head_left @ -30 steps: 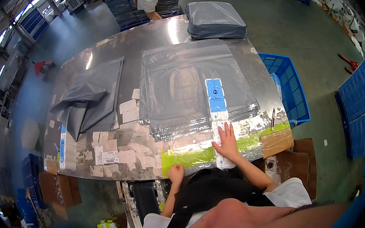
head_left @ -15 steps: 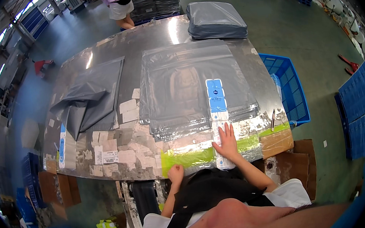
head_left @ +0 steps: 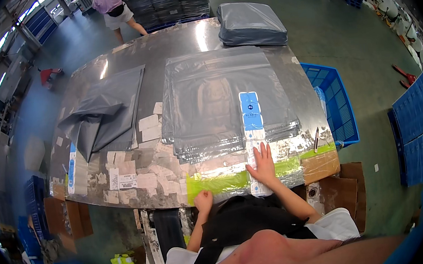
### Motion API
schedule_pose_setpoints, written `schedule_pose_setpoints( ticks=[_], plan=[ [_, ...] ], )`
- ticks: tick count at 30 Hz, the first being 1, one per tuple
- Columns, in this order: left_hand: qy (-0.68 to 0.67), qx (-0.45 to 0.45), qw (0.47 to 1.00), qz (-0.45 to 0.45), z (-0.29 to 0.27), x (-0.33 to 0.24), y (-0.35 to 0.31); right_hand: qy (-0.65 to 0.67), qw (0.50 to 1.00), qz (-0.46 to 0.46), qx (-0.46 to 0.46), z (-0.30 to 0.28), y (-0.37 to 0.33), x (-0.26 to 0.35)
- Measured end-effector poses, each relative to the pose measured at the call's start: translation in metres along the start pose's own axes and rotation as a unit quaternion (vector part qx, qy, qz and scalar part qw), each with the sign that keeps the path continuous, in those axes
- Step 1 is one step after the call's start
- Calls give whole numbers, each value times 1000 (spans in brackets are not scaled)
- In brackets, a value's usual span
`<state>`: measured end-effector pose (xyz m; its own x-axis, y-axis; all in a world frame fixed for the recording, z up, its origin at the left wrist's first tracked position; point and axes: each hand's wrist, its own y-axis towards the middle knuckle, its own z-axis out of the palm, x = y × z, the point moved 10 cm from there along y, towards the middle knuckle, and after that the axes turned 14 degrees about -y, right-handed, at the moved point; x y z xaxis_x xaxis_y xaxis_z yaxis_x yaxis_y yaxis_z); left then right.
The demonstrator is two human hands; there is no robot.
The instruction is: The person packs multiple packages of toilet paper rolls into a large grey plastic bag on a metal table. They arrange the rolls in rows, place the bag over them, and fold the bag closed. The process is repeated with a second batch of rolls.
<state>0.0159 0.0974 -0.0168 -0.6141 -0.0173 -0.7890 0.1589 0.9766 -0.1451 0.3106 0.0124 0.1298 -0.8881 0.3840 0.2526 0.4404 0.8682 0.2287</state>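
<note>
A stack of clear-fronted grey plastic bags (head_left: 202,91) lies flat in the middle of the metal table (head_left: 156,45). Over its right part runs a long strip of blue and white labels (head_left: 251,112), reaching down to the table's near edge. My right hand (head_left: 263,168) rests flat on the strip's white lower part, fingers spread. Balled into a fist, my left hand (head_left: 203,201) sits at the near edge on yellow-green tape (head_left: 217,183), with nothing showing out of it. To the left is a second pile of grey bags (head_left: 111,111), its top one crumpled.
A wrapped grey bundle (head_left: 251,23) stands at the far right corner. Beyond the right edge is a blue plastic crate (head_left: 340,103). A pen-like tool (head_left: 316,139) lies near the right edge. Another label strip (head_left: 71,170) is at the left edge. A person (head_left: 113,11) is behind the table.
The person behind the table has moved to the left. Both my hands, the strip of labels and the bags stay where they were.
</note>
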Motion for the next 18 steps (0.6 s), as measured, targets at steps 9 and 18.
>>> schedule_pose_setpoints(
  ticks=[9,18],
  plan=[
    [1,3,1000,-7,-1,-2,-1,-2,1000,-1,-4,-1,0,1],
    [-4,-1,1000,0,-2,-4,-1,-6,1000,-1,-1,0,0,0]
  ],
)
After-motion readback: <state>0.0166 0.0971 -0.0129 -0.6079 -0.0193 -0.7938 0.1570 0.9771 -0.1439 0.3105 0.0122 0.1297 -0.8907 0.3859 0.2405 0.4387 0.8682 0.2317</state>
